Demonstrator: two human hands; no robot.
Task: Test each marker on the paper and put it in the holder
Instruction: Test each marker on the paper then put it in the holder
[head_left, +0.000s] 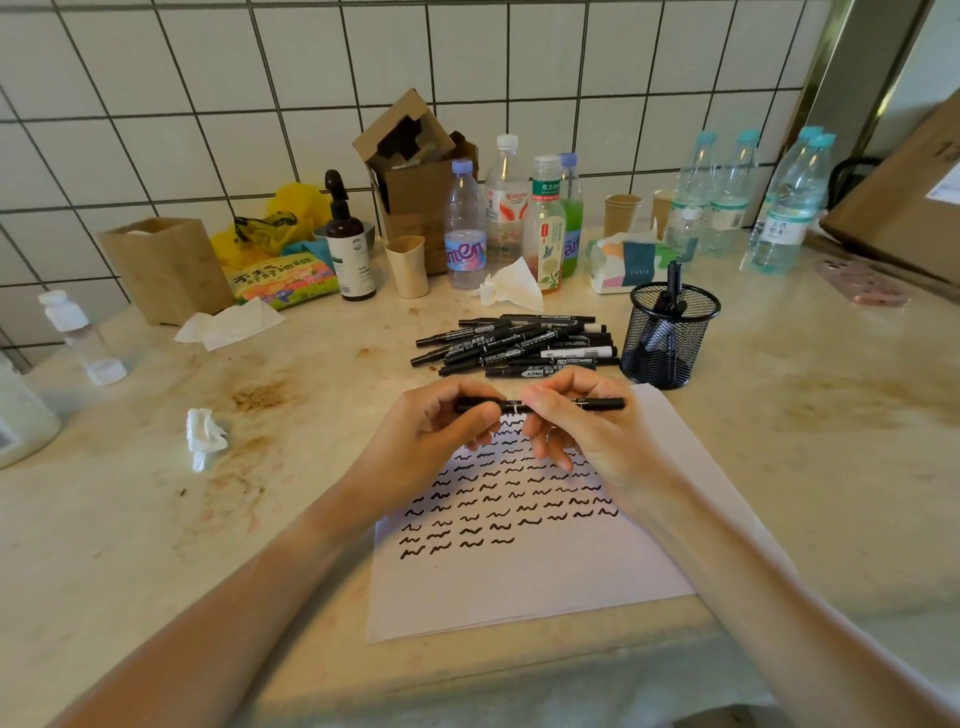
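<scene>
I see my left hand and right hand both pinching one slim black marker, held level above the far edge of the white paper, which is lined with wavy black test strokes. Its cap end is hidden by my left fingers. Beyond lies a loose pile of markers; the black wire-mesh holder stands beside it, a few markers inside.
</scene>
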